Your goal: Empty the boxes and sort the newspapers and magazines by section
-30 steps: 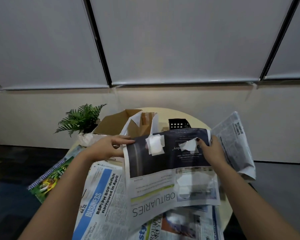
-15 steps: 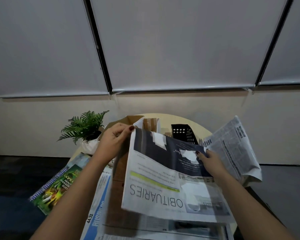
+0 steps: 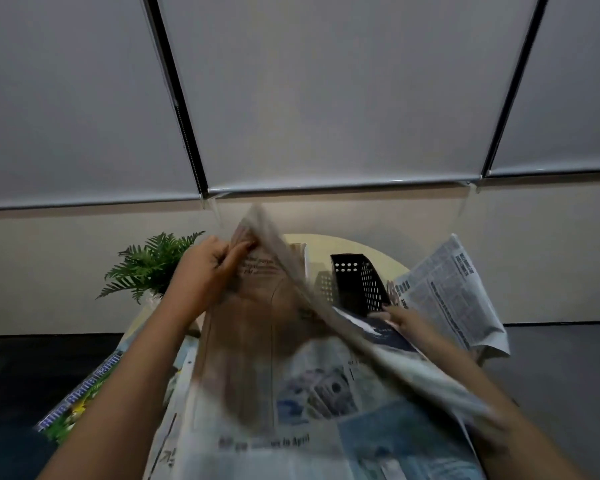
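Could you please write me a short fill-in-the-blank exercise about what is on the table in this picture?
1. The left hand grips the raised corner of a ____ page.
2. The perforated organiser standing at the back of the round table is ____ in colour.
3. The leafy green ____ stands at the table's back left, beyond the left hand.

Missing words: newspaper; black; plant

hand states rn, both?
Left hand: grips the lifted top corner of the blurred newspaper sheet.
Right hand: rests on that sheet's dark-printed part; grip cannot be told.
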The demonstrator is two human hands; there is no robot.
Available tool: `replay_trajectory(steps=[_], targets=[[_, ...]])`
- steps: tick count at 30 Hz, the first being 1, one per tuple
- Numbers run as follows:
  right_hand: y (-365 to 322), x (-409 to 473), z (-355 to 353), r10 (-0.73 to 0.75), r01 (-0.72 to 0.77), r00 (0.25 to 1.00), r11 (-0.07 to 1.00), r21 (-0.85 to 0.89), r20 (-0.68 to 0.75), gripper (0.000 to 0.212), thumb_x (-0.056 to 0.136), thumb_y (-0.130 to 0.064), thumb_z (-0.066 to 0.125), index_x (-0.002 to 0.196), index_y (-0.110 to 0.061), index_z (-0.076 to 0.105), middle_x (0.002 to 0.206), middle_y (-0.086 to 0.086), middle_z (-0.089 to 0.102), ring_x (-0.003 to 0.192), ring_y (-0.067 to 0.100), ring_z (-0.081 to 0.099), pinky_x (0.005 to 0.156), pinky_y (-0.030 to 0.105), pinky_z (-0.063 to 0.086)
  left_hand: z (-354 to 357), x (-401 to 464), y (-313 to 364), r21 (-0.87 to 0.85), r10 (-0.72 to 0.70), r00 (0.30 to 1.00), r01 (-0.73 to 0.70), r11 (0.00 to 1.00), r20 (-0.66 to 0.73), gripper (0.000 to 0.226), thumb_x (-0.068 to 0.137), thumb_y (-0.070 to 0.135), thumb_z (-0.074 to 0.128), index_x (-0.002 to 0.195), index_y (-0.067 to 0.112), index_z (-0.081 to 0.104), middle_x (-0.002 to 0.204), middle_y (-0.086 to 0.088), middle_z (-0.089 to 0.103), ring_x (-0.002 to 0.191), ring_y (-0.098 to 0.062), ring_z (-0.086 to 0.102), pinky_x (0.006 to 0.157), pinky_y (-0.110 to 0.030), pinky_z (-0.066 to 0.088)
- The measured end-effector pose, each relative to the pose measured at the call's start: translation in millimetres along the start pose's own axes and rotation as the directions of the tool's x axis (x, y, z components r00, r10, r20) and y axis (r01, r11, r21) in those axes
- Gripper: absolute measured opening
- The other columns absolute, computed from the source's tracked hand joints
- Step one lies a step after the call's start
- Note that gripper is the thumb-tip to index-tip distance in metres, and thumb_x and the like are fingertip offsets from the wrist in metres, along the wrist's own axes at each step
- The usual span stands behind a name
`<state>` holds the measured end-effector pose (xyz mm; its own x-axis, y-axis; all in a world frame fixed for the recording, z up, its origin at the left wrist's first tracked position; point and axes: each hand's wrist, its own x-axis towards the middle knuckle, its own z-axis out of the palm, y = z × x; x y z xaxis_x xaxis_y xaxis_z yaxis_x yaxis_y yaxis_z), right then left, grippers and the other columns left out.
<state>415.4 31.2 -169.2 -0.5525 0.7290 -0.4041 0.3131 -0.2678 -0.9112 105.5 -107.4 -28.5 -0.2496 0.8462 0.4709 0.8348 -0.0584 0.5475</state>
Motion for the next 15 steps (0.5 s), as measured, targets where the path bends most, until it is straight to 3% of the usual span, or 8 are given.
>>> replay_trajectory(steps=[1, 2, 3, 4, 7, 11, 13, 15], targets=[[4.6, -8.9, 9.7, 0.054, -0.048, 0.993, 0.997, -0.058, 0.107, 0.028, 0.092, -0.021, 0.06, 0.107, 0.002, 0.066, 0.132, 0.033, 0.052, 0.107, 0.021, 0.065, 0.095, 0.028, 0.05, -1.5, -1.1, -1.8, -0.016, -0.095, 0.995, 0.095, 0.995, -0.006, 0.06, 0.085, 0.062, 0.044, 0.064, 0.009, 0.064, 0.067, -0.009, 0.067, 0.062, -0.027, 0.063, 0.062, -0.044, 0.054], [4.9, -12.4, 17.5, 0.147, -0.143, 0.985, 0.989, -0.043, 0.092, 0.047, 0.082, -0.022, 0.071, 0.116, 0.008, 0.06, 0.129, 0.036, 0.053, 0.11, 0.031, 0.064, 0.096, 0.036, 0.051, 0.2, 2.4, -5.6, -0.042, -0.192, 0.981, 0.192, 0.98, 0.0, 0.065, 0.084, 0.064, 0.044, 0.064, 0.006, 0.065, 0.061, -0.008, 0.067, 0.054, -0.026, 0.063, 0.055, -0.04, 0.054], [5.7, -8.0, 20.1, 0.126, -0.133, 0.988, 0.988, 0.076, 0.093, 0.068, 0.073, -0.027, 0.078, 0.126, 0.007, 0.053, 0.121, 0.03, 0.061, 0.106, 0.036, 0.066, 0.087, 0.038, 0.056, 1.2, 1.4, -12.6, -0.05, -0.274, 0.962, 0.274, 0.96, 0.007, 0.065, 0.087, 0.061, 0.047, 0.061, 0.003, 0.062, 0.055, -0.006, 0.065, 0.046, -0.023, 0.058, 0.048, -0.033, 0.048], [6.7, 0.8, 21.1, 0.023, -0.026, 1.0, 0.978, 0.207, 0.02, 0.07, 0.075, -0.032, 0.076, 0.131, 0.001, 0.051, 0.114, 0.023, 0.067, 0.102, 0.036, 0.067, 0.081, 0.037, 0.057, 2.9, 0.5, -19.8, -0.043, -0.334, 0.943, 0.334, 0.942, 0.003, 0.064, 0.089, 0.058, 0.048, 0.057, 0.003, 0.055, 0.048, -0.002, 0.057, 0.039, -0.019, 0.047, 0.043, -0.027, 0.037], [17.5, -12.7, 18.9, -0.069, 0.049, 0.997, 0.934, 0.354, 0.042, 0.044, 0.092, -0.044, 0.053, 0.117, -0.011, 0.067, 0.099, 0.026, 0.068, 0.09, 0.042, 0.066, 0.08, 0.041, 0.053, 7.3, -14.6, -42.0, -0.018, -0.402, 0.916, 0.402, 0.916, -0.011, 0.056, 0.094, 0.051, 0.048, 0.053, 0.014, 0.037, 0.037, 0.007, 0.031, 0.037, -0.01, 0.027, 0.04, -0.024, 0.017], [11.2, -11.9, 29.0, 0.028, -0.04, 0.997, 0.982, 0.182, 0.066, 0.045, 0.096, -0.05, 0.043, 0.097, -0.019, 0.075, 0.065, 0.004, 0.062, 0.076, 0.028, 0.068, 0.081, 0.04, 0.051, 10.0, -26.4, -57.3, -0.049, -0.481, 0.877, 0.481, 0.876, 0.014, 0.058, 0.094, 0.053, 0.046, 0.071, 0.002, 0.062, 0.058, -0.01, 0.05, 0.05, -0.018, 0.042, 0.049, -0.026, 0.026], [10.1, -13.3, 30.3, 0.037, -0.046, 0.997, 0.987, 0.151, 0.063, 0.042, 0.099, -0.046, 0.041, 0.095, -0.017, 0.07, 0.056, -0.002, 0.049, 0.067, 0.021, 0.063, 0.076, 0.037, 0.049, 11.0, -30.7, -60.7, -0.127, -0.496, 0.868, 0.496, 0.859, 0.032, 0.055, 0.094, 0.052, 0.047, 0.071, 0.004, 0.06, 0.064, -0.012, 0.051, 0.055, -0.021, 0.042, 0.054, -0.029, 0.029], [10.9, -11.7, 30.3, 0.038, -0.044, 0.998, 0.985, 0.167, 0.042, 0.041, 0.098, -0.045, 0.042, 0.093, -0.013, 0.066, 0.058, -0.001, 0.041, 0.071, 0.023, 0.055, 0.077, 0.037, 0.048, 11.4, -34.1, -60.9, -0.15, -0.493, 0.87, 0.49, 0.859, 0.015, 0.05, 0.094, 0.05, 0.047, 0.066, 0.009, 0.05, 0.059, -0.011, 0.042, 0.052, -0.018, 0.035, 0.053, -0.028, 0.024]])
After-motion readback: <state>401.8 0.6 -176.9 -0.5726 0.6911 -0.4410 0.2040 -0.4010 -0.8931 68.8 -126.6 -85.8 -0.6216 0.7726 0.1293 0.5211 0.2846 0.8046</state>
